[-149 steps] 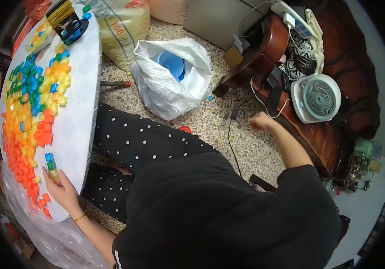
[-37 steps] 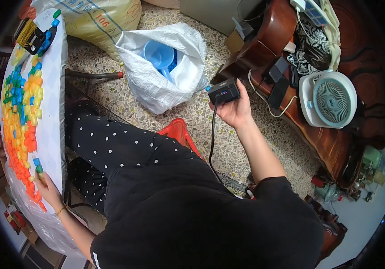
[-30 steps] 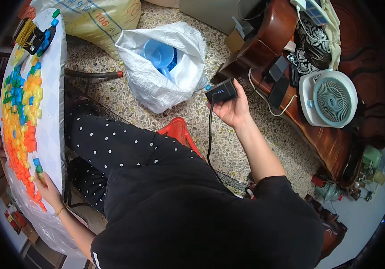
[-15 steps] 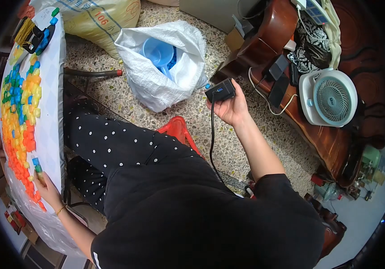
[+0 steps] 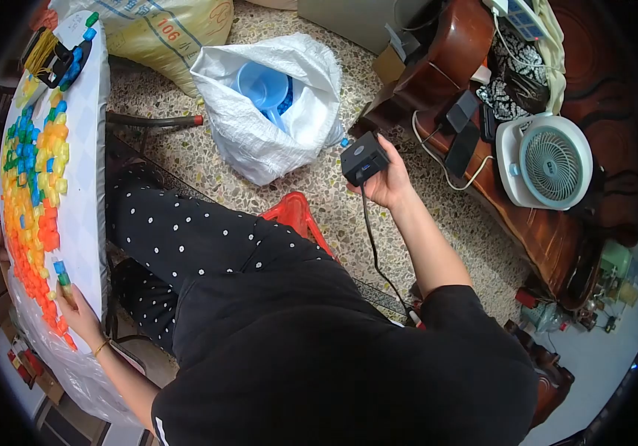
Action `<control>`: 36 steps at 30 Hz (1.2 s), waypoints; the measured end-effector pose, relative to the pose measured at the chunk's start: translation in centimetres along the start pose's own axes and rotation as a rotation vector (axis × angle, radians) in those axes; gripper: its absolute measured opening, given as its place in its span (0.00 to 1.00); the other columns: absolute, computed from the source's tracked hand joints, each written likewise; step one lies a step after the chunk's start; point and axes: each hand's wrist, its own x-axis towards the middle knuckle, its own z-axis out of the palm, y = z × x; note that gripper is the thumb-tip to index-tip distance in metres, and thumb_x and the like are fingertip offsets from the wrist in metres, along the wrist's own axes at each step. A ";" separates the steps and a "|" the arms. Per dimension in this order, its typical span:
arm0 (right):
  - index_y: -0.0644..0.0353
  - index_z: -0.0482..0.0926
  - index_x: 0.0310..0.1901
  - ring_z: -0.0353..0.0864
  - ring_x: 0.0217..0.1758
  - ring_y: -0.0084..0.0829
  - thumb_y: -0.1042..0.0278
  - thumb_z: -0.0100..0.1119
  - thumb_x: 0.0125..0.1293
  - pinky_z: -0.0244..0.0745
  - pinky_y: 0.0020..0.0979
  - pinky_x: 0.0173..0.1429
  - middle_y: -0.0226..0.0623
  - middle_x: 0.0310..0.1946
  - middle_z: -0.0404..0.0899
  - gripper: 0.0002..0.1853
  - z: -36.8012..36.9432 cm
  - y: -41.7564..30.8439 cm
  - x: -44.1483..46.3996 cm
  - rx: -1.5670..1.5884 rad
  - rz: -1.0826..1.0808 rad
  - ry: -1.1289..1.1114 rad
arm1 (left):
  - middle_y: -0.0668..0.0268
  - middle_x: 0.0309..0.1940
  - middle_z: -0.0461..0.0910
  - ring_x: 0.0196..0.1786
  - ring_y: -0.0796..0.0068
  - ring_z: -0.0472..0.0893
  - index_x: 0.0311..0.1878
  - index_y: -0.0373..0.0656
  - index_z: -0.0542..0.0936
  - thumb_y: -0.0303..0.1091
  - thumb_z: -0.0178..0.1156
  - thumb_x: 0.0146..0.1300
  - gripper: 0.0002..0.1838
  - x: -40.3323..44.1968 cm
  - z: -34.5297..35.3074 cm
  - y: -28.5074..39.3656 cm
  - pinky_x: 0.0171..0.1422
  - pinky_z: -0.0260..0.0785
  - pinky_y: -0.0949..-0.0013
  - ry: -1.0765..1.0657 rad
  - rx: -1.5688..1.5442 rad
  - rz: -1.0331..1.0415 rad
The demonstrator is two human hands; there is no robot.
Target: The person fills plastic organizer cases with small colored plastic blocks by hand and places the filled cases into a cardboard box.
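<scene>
My right hand [image 5: 393,182] is closed around a black box-shaped device [image 5: 363,158], held above the floor with a black cable [image 5: 376,245] running down from it toward my waist. Over at the left, my left hand [image 5: 79,318] rests at the table's edge, its fingers closed on a short row of blue and green plastic pieces [image 5: 62,273]. Beside those fingers lie many small orange plastic pieces [image 5: 33,286]. Farther up the table spread yellow pieces [image 5: 53,141] and blue and green ones [image 5: 27,152].
A white woven sack [image 5: 237,145] holding a blue plastic scoop [image 5: 263,88] stands on the floor ahead. Behind it is a full yellow sack [image 5: 174,44]. A red stool [image 5: 293,212] is by my leg. On the wooden furniture at right sits a white fan [image 5: 549,160].
My right hand has turned the black device, so more of its flat top face shows, and the cable has swung to the right. My left hand has stayed in place.
</scene>
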 end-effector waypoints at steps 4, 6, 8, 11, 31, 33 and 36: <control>0.57 0.75 0.46 0.82 0.35 0.38 0.43 0.55 0.61 0.81 0.43 0.38 0.40 0.37 0.80 0.24 -1.6 0.7 0.8 -0.277 -0.055 0.220 | 0.56 0.55 0.73 0.53 0.69 0.73 0.62 0.33 0.67 0.37 0.52 0.69 0.23 0.0 -0.1 0.0 0.60 0.63 0.71 0.005 -0.009 0.035; 0.60 0.74 0.47 0.82 0.36 0.33 0.45 0.62 0.57 0.81 0.38 0.40 0.39 0.37 0.80 0.27 -2.6 1.2 1.3 -0.480 -0.075 0.322 | 0.56 0.54 0.73 0.53 0.70 0.73 0.62 0.34 0.67 0.37 0.52 0.69 0.23 -0.1 -0.2 0.6 0.59 0.63 0.71 0.000 0.003 -0.001; 0.62 0.75 0.46 0.82 0.34 0.31 0.46 0.64 0.56 0.81 0.34 0.39 0.40 0.36 0.80 0.27 -3.1 2.0 1.6 -0.619 -0.136 0.421 | 0.56 0.54 0.73 0.53 0.70 0.73 0.62 0.34 0.67 0.37 0.52 0.69 0.23 -0.1 -0.1 0.5 0.59 0.64 0.72 0.011 -0.008 0.028; 0.72 0.73 0.47 0.82 0.36 0.32 0.46 0.71 0.48 0.79 0.30 0.41 0.44 0.38 0.80 0.36 -4.5 3.1 2.0 -0.790 -0.265 0.504 | 0.55 0.53 0.74 0.53 0.70 0.73 0.62 0.34 0.67 0.38 0.52 0.69 0.23 0.1 -0.1 -0.3 0.59 0.64 0.72 0.010 -0.013 0.029; 0.66 0.65 0.56 0.68 0.55 0.48 0.51 0.74 0.41 0.67 0.43 0.57 0.48 0.48 0.68 0.43 -10.9 4.5 1.2 -1.778 -0.618 1.050 | 0.55 0.55 0.73 0.54 0.69 0.74 0.62 0.33 0.67 0.40 0.52 0.68 0.25 0.3 -0.2 -0.1 0.60 0.63 0.71 0.005 0.002 0.019; 0.66 0.65 0.56 0.68 0.55 0.48 0.51 0.74 0.41 0.67 0.43 0.57 0.47 0.48 0.68 0.43 -11.0 4.5 1.3 -1.786 -0.614 1.055 | 0.55 0.55 0.72 0.54 0.69 0.73 0.62 0.32 0.66 0.39 0.53 0.68 0.24 0.3 -0.1 0.0 0.60 0.63 0.71 0.008 -0.036 0.037; 0.66 0.66 0.55 0.69 0.55 0.48 0.50 0.74 0.40 0.68 0.43 0.57 0.48 0.48 0.69 0.43 -11.1 4.4 1.5 -1.786 -0.579 1.070 | 0.55 0.55 0.72 0.54 0.70 0.73 0.62 0.32 0.66 0.38 0.53 0.68 0.24 0.3 -0.3 0.1 0.61 0.63 0.71 -0.005 -0.003 0.003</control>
